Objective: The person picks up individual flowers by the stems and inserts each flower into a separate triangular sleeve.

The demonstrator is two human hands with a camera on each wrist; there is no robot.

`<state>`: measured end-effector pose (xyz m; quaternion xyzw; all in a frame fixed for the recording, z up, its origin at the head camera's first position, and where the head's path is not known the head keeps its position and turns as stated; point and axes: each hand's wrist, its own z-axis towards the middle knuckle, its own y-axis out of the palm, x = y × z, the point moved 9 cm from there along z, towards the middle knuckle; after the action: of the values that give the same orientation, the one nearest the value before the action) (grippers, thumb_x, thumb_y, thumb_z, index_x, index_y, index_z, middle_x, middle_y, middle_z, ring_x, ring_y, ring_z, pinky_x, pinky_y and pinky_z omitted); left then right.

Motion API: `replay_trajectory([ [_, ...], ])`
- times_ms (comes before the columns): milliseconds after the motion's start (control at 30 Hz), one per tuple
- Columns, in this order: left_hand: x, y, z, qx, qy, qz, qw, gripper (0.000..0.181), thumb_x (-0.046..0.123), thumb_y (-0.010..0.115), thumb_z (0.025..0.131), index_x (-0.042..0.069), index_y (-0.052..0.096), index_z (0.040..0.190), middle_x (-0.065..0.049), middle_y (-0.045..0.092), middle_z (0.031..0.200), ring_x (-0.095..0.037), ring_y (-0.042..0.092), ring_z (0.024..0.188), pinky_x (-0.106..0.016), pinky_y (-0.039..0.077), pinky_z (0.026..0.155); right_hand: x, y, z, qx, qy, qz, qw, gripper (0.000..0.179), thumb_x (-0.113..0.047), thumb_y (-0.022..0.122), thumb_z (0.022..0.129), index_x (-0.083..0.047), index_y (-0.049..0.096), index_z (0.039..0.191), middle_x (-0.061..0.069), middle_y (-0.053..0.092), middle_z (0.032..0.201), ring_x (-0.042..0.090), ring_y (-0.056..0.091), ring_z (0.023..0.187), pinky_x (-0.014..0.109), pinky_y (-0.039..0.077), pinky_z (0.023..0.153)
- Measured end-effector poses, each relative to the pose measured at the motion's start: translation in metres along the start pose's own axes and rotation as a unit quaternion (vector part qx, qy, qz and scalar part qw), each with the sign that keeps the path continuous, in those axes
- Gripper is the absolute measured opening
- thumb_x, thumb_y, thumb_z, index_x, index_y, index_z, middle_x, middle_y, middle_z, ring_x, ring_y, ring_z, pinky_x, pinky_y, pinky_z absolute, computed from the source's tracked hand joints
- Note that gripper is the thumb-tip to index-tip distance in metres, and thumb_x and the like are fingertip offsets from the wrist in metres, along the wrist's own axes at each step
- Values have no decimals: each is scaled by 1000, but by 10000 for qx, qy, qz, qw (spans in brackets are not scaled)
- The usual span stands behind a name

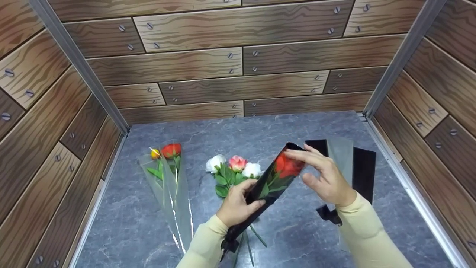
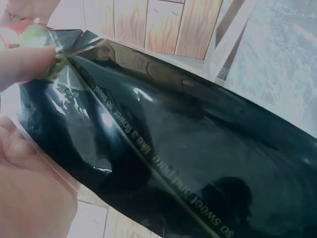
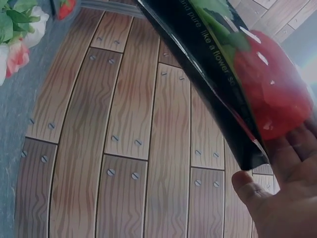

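Note:
My left hand (image 1: pixel 238 203) grips a black flower sleeve (image 1: pixel 243 223) around its middle, thumb across the front. The sleeve tilts up to the right, and a red rose (image 1: pixel 287 166) with green leaves shows through its clear front. Printed lettering runs along the sleeve (image 2: pixel 163 129) in the left wrist view. My right hand (image 1: pixel 329 180) is at the sleeve's upper end, its fingers extended against the rose side and the thumb apart. In the right wrist view those fingertips lie by the red bloom (image 3: pixel 272 87). A black bow (image 1: pixel 230 245) sits near the sleeve's lower end.
Behind the sleeve lie white and pink roses (image 1: pixel 237 163), their stems partly hidden. Clear sleeves (image 1: pixel 167 197) holding a red and a yellow-orange flower lie left. At right are black wrappers (image 1: pixel 364 171) and another black bow (image 1: pixel 329 214). Wood-patterned walls (image 1: pixel 241 63) enclose the grey surface (image 1: pixel 122 223).

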<state>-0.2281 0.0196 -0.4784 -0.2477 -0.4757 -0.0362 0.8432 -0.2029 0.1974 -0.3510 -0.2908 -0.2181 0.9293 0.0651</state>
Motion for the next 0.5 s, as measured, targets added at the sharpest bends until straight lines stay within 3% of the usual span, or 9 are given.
replay_trajectory([
  [133,0,0,-1,47,89,-209,9997,36,10,75,82,11,62,115,-1,71,99,-10,64,84,-27,52,74,5,-7,0,731,100,557,9957,62,-41,58,95,10,52,128,25,56,127,30,52,120,38,28,110],
  [200,0,-1,-2,88,142,-346,9993,36,11,74,83,9,61,116,-2,71,100,-10,65,85,-27,52,74,13,-12,-3,1296,387,1126,9844,65,-32,67,91,10,43,135,29,48,132,33,46,123,38,31,108],
  [300,1,-1,-2,115,214,-559,9981,36,11,75,83,8,61,117,-4,71,100,-11,65,85,-28,53,73,32,-7,-12,1752,1192,2096,9546,77,-22,74,86,2,30,143,25,45,132,30,46,121,34,38,103],
  [367,2,0,-2,85,250,-632,9976,38,12,75,84,7,60,118,-4,71,99,-12,66,84,-29,54,73,44,6,-18,1672,1781,2727,9306,77,-16,74,85,-4,27,146,20,49,125,26,51,114,31,44,96],
  [467,1,1,-3,1,150,-651,9978,43,17,75,84,9,58,122,-3,71,96,-11,66,81,-28,54,70,57,28,-25,1466,2468,3390,8959,62,-5,69,88,-2,36,139,14,57,117,21,58,103,30,50,86],
  [500,0,2,-3,-41,76,-666,9977,45,18,76,84,10,57,124,-3,71,96,-11,66,81,-28,54,70,60,31,-27,1508,2594,3479,8883,55,-1,66,88,0,40,137,13,59,113,20,59,99,30,50,84],
])
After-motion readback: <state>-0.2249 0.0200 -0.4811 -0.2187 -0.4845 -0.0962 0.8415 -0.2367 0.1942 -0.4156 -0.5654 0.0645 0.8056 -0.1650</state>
